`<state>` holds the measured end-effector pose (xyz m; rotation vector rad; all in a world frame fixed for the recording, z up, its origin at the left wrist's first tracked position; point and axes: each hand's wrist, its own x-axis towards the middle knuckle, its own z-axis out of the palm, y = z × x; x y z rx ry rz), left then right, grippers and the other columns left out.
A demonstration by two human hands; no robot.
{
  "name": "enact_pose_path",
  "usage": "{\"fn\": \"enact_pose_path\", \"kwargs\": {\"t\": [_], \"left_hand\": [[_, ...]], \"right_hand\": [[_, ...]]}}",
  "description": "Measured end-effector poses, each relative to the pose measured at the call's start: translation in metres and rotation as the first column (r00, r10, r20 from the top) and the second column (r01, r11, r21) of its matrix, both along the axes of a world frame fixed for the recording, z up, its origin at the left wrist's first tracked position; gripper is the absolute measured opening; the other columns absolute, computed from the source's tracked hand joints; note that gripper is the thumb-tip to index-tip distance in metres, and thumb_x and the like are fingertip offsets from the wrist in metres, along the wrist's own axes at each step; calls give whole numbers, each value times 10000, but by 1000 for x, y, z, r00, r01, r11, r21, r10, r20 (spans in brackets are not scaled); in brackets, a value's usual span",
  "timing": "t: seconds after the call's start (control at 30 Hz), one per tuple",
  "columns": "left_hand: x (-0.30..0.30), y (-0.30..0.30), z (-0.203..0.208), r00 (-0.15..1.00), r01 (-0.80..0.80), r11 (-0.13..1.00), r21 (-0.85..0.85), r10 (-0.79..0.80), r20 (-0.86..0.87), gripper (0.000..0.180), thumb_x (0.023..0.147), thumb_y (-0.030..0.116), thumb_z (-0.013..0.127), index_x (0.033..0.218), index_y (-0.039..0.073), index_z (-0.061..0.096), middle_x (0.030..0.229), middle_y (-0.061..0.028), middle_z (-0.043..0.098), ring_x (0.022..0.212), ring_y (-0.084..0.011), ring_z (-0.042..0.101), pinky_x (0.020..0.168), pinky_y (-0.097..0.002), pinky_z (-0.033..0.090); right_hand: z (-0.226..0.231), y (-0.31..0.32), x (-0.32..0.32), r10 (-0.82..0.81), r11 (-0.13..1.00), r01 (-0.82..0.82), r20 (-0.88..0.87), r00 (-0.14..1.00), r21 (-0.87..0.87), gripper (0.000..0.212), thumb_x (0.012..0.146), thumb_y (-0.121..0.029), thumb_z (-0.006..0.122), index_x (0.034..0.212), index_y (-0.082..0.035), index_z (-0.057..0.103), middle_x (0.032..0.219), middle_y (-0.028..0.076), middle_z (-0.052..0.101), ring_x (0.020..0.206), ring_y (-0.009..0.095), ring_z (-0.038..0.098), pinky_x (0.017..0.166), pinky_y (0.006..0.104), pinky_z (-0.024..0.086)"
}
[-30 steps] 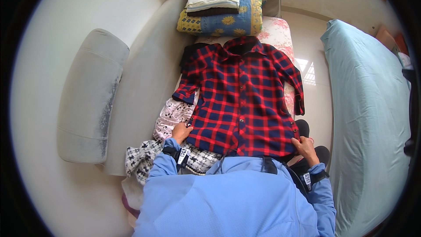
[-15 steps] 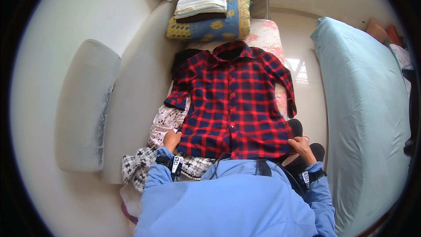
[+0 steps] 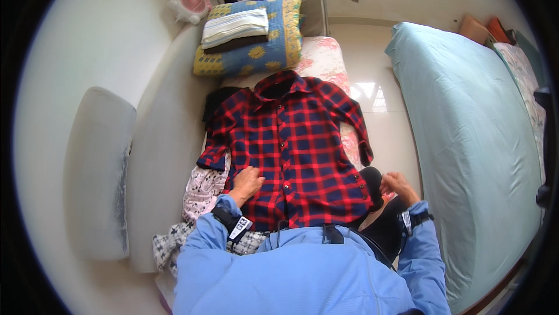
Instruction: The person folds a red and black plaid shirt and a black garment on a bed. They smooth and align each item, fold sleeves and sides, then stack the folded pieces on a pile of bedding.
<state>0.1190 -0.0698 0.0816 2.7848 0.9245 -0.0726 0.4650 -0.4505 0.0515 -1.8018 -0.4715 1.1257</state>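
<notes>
A red and navy plaid button-up shirt point(image 3: 305, 157) lies spread front side up, its collar pointing away from me and its hem close to my body. My left hand point(image 3: 247, 184) rests over the lower left of the shirt front, fingers curled, and I see no cloth pinched in it. Just off the shirt's lower right edge, above my dark-clothed leg, my right hand point(image 3: 399, 185) is closed in a loose fist with nothing visible in it. The shirt's sleeves lie out to both sides.
Beneath the shirt is a bed with a floral sheet point(image 3: 323, 54). A folded blue and yellow quilt point(image 3: 247, 55) lies at the far end, topped by a folded striped cloth point(image 3: 236, 26). Patterned clothes point(image 3: 201, 195) lie left. A pale-blue-covered bed point(image 3: 466, 140) stands right, a pink-white fan point(image 3: 191, 5) far left.
Both hands have let go of the shirt's lower corners. My left hand has moved inward over the shirt front; the right has lifted off its edge. The view has shifted.
</notes>
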Motion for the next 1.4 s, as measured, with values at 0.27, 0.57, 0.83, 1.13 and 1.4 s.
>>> {"fn": "enact_pose_path", "kwargs": {"t": [0.27,0.57,0.83,1.13,1.4], "left_hand": [[157,-76,-18,851,512,856,-71,-494,178,549,859,360,631,1312,88,480,1372,-155,437,1174,-377,486,915,-478,469],[178,-128,-51,800,576,782,-238,-599,-32,552,931,405,519,1391,117,417,1473,-171,313,1333,-347,335,957,-520,392],[219,-75,-11,792,587,685,-432,-597,129,262,885,249,588,1025,29,613,1127,-160,575,1049,-346,560,867,-424,480],[294,-59,35,917,400,577,-712,-248,314,234,920,200,574,926,-22,647,763,-51,642,706,-129,620,630,-280,505],[323,-79,65,954,154,-24,-988,265,142,505,919,518,540,960,16,577,865,-150,645,730,-251,660,651,-382,575]], "right_hand": [[-72,31,64,-138,990,139,63,988,-26,231,867,-221,592,929,1,610,753,95,646,640,153,641,543,280,516],[-128,96,77,389,907,-212,533,752,-363,780,700,-429,755,1274,18,472,1230,264,530,1129,414,530,967,434,450],[-143,115,103,318,948,-237,632,707,-212,238,786,-215,562,905,-28,650,843,213,666,863,388,644,789,444,517],[17,50,177,-335,926,49,755,564,374,161,858,-118,557,966,-32,642,791,206,644,748,352,646,690,378,514],[168,70,99,-346,882,-331,938,27,335,110,738,-19,638,840,-56,619,960,80,644,926,284,622,818,375,522]]}}
